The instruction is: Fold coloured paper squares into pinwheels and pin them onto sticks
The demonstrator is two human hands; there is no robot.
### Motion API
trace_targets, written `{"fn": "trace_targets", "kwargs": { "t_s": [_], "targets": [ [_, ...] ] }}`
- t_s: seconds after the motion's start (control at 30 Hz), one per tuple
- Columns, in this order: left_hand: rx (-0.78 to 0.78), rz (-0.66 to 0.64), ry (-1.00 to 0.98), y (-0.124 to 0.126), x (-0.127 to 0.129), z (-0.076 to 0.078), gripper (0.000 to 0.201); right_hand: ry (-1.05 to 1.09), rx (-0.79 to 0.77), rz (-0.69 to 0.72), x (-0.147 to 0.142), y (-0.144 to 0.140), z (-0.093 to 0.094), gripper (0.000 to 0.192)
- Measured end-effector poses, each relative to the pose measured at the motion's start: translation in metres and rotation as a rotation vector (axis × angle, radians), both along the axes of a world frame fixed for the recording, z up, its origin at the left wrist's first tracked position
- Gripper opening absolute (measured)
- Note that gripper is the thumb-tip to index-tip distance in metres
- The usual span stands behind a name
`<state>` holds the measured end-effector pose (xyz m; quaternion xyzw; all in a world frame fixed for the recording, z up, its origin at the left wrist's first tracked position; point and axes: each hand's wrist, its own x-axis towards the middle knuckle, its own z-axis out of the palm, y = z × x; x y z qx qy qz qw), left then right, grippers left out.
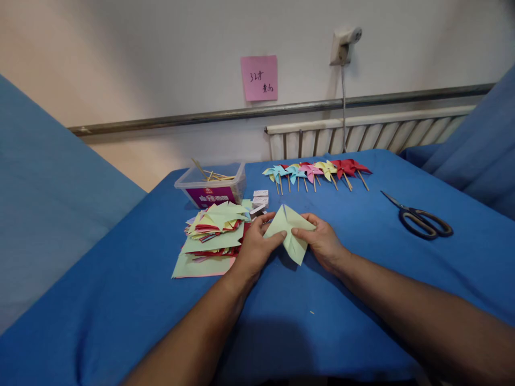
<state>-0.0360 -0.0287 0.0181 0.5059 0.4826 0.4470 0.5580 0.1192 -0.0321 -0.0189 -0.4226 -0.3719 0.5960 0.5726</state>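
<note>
Green paper [290, 231] pinched by both hands: left hand [254, 250] and right hand [322, 242] gripping opposite sides, beside paper stack [213, 230].

Left hand [254, 247] and right hand [322, 241] pinching folded green paper [290, 231], blue table [120, 300]

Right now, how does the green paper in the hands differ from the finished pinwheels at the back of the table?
The green paper is held off the cloth by the left hand and right hand; the pinwheels lie in a row, untouched. The green paper has no stick; each pinwheel has one. It is one colour; they are several. Both are folded paper.
</note>
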Motion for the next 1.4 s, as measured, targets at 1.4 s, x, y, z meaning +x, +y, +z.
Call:
{"fn": "trace_targets", "kwargs": {
  "t_s": [1.4],
  "targets": [
    [-0.298,0.025,-0.494,0.0,-0.002,0.003,0.024,-0.844,0.746,-0.085,0.0,-0.022,0.006,0.06]
  ]
}}
